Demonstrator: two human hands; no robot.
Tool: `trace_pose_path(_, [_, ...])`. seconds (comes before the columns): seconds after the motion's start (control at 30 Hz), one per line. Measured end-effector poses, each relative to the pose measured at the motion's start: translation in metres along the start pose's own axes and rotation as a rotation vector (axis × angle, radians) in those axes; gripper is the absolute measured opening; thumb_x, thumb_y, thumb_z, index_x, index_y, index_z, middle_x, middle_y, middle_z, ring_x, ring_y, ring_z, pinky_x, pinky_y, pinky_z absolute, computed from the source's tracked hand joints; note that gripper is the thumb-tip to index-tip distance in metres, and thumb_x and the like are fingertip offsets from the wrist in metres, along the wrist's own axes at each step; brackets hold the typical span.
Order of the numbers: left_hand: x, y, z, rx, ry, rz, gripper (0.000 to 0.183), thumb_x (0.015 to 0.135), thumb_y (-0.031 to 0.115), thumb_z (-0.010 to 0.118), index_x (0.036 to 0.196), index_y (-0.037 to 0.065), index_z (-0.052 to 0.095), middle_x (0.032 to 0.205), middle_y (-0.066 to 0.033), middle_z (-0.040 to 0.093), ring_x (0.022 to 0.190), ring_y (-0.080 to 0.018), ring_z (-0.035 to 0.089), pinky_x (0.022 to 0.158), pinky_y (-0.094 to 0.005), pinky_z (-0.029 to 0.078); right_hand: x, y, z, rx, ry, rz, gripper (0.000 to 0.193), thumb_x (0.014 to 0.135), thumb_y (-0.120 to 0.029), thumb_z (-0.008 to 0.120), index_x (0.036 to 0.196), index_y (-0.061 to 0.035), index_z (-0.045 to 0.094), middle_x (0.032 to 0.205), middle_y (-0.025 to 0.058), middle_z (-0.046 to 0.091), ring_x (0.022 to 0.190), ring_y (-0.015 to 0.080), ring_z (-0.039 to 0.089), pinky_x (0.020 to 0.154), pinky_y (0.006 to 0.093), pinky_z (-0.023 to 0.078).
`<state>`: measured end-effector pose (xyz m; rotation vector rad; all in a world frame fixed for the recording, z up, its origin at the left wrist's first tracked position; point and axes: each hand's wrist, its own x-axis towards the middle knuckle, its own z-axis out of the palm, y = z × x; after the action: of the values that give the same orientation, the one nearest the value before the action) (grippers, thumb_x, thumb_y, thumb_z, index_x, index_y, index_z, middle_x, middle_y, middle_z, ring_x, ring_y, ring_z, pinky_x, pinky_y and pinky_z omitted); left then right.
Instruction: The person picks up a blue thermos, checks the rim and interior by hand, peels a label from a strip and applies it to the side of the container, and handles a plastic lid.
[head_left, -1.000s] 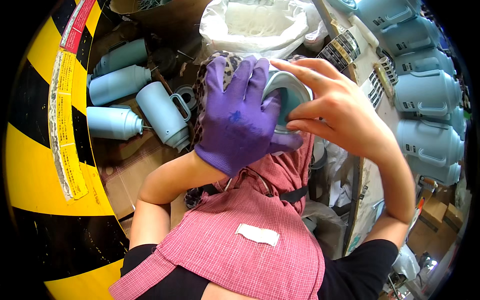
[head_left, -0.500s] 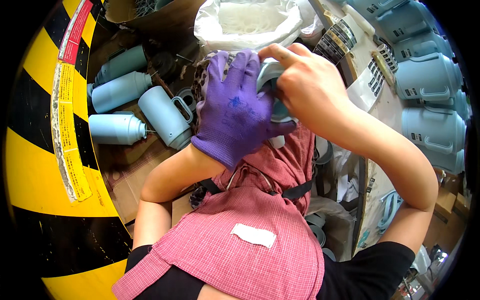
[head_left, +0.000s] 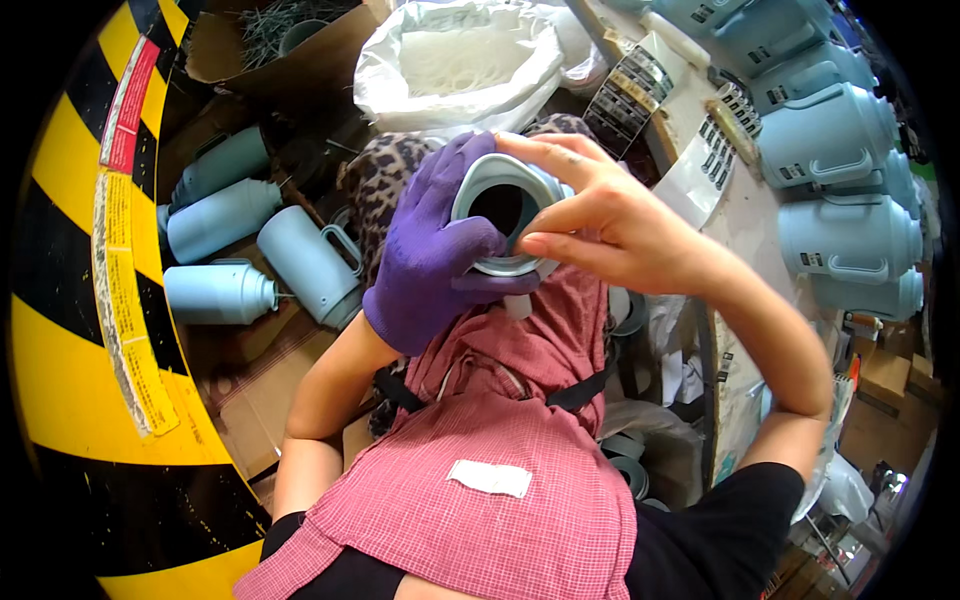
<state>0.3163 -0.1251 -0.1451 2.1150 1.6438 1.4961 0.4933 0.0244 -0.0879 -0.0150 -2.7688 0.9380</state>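
Flask [head_left: 512, 172] is between both hands, mouth facing camera. Left hand [head_left: 432, 240], purple glove, wraps flask's left side, thumb over rim. Right hand [head_left: 610, 222], bare, half-curled, fingers touching flask's right rim; can't tell if gripping. Sack [head_left: 460, 112] beyond flask; tabletop [head_left: 752, 255] right of it.

A workshop; similar blue jugs [head_left: 830, 237] crowd a bench [head_left: 752, 222]; hazard stripes [head_left: 140, 510] line the left.

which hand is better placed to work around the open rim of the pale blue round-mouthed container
Probably the right: the bare right hand has thumb and fingertips at the container's rim, while the purple-gloved left hand wraps its side, seemingly steadying it.
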Motion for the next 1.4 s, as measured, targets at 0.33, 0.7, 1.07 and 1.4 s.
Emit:
trace_pose_path(0.33, [0.075, -0.060, -0.114, -0.481, -0.012, -0.396, 0.038, 0.099, 0.028, 0.050, 0.121, -0.002, 0.058, 0.129, -0.0175, 0.061, 0.112, -0.0234, 0.062, 0.097, -0.0363, 0.052, -0.099, 0.252, -0.045, -0.128, 0.948, 0.845, 0.046, 0.096, -0.035, 0.066, 0.132, -0.0076, 0.063, 0.118, 0.0145, 0.070, 0.112, 0.0239, 0.063, 0.101, 0.0369, 0.045])
trace_pose_path(0.7, [0.111, -0.200, 0.016, -0.688, -0.198, -1.067, 0.049, 0.102, 0.037, 0.059, 0.128, -0.004, 0.061, 0.117, -0.0136, 0.067, 0.106, -0.0181, 0.063, 0.095, -0.0287, 0.050, -0.089, 0.337, -0.034, -0.684, 0.881, 1.035, 0.069, 0.075, -0.045, 0.081, 0.138, -0.0241, 0.061, 0.130, 0.0067, 0.063, 0.120, 0.0304, 0.055, 0.103, 0.0428, 0.042])
trace_pose_path(1.07, [0.043, -0.157, 0.009, -0.565, 0.241, -0.648, 0.045, 0.104, 0.028, 0.057, 0.132, -0.007, 0.056, 0.135, -0.0163, 0.060, 0.127, -0.0204, 0.054, 0.112, -0.0296, 0.038, -0.098, 0.350, -0.039, 0.163, 1.255, 0.770, 0.031, 0.078, -0.004, 0.082, 0.108, -0.0015, 0.077, 0.087, 0.0028, 0.074, 0.076, 0.0092, 0.064, 0.073, 0.0235, 0.052])
trace_pose_path(1.4, [-0.101, -0.092, 0.015, -0.431, 0.433, -0.717, 0.030, 0.103, 0.014, 0.055, 0.125, -0.005, 0.061, 0.132, -0.0145, 0.061, 0.123, -0.0215, 0.056, 0.110, -0.0348, 0.040, -0.111, 0.346, -0.042, -0.025, 1.296, 0.816, 0.012, 0.076, -0.009, 0.084, 0.087, -0.0054, 0.081, 0.092, 0.0056, 0.076, 0.089, 0.0132, 0.068, 0.082, 0.0288, 0.052])
